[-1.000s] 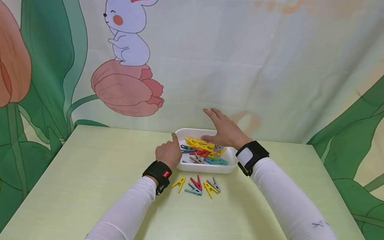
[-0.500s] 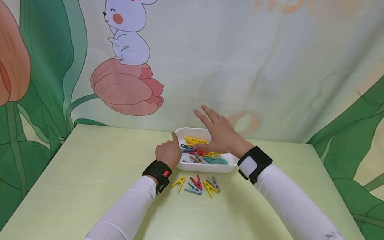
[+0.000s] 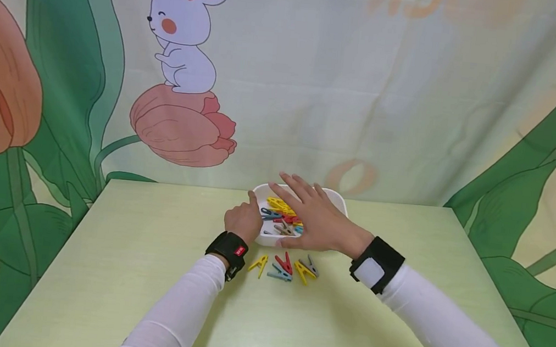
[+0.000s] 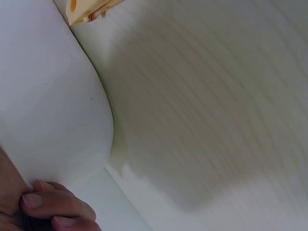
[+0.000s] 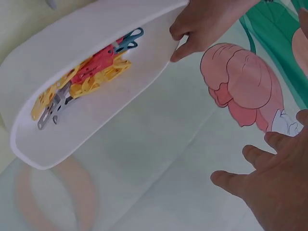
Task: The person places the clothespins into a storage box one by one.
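Note:
A white plastic tray holds several clothespins in yellow, red, blue, teal and grey. My left hand grips the tray's left end, also visible from across the tray as a left hand at its rim in the right wrist view. The left wrist view shows curled fingers beside the white wall. Over the tray's right part, my right hand is spread with nothing in it, covering some clothespins from the head camera. Its fingers are spread apart in the right wrist view.
In front of the tray on the pale table lie several loose clothespins: yellow, red, light blue, another yellow and grey. A printed curtain with a rabbit and flowers hangs right behind.
My right hand has moved left and then down toward me, from the tray's back right to over its front right. My left hand, the tray and the loose clothespins stay put.

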### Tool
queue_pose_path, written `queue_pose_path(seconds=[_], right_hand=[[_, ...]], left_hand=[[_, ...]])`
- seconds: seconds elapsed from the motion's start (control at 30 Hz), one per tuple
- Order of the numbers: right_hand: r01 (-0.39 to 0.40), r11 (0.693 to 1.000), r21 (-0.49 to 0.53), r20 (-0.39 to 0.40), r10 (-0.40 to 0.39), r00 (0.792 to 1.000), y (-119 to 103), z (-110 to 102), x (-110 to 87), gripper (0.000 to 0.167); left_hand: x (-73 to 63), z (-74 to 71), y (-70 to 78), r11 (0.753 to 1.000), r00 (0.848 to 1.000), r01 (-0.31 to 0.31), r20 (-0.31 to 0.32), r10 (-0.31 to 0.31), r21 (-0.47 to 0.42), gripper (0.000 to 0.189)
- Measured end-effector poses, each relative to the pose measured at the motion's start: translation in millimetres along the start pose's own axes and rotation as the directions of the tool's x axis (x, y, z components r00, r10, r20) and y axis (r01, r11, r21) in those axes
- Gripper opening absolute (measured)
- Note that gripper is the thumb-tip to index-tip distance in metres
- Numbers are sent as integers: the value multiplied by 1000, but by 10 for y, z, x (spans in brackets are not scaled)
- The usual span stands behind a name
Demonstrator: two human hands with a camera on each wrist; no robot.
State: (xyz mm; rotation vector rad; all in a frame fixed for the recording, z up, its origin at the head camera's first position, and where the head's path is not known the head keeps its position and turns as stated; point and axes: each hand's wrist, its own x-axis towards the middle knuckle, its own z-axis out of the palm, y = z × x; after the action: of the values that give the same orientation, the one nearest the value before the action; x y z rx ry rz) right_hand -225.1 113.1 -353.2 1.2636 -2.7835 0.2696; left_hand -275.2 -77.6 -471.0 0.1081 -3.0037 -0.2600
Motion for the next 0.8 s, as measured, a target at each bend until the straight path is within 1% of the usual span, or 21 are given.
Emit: queue_pose_path(seconds=[0.13,0.27,0.43,0.57,0.7,0.8], right_hand=[[32,999,9,15,-32,999,-69,68,-91,108],[47,999,18,35,-48,998,-109,186,-176,106],[26,1000,7,91,-26,996,-129,369,-265,106],[4,1000,23,144,-7,990,-155,507,-318,107],[-6,999,52,192,-4,981,-185,640,-351,99],[12,998,60,213,-24,977,-200,737,-351,89]], left_hand=[[-7,-17,2,1000,1000,-3,-8,3,-11,59],[-10,-25,5,1000,1000,-2,-2,2,-11,60],[-20,-29,13,1000,1000,7,3,-7,-13,61],[-19,-27,21,1000,1000,16,14,-16,-18,62],[-17,-26,24,1000,999,24,24,-24,-11,62],[-16,-38,27,999,999,33,29,-33,-6,62]])
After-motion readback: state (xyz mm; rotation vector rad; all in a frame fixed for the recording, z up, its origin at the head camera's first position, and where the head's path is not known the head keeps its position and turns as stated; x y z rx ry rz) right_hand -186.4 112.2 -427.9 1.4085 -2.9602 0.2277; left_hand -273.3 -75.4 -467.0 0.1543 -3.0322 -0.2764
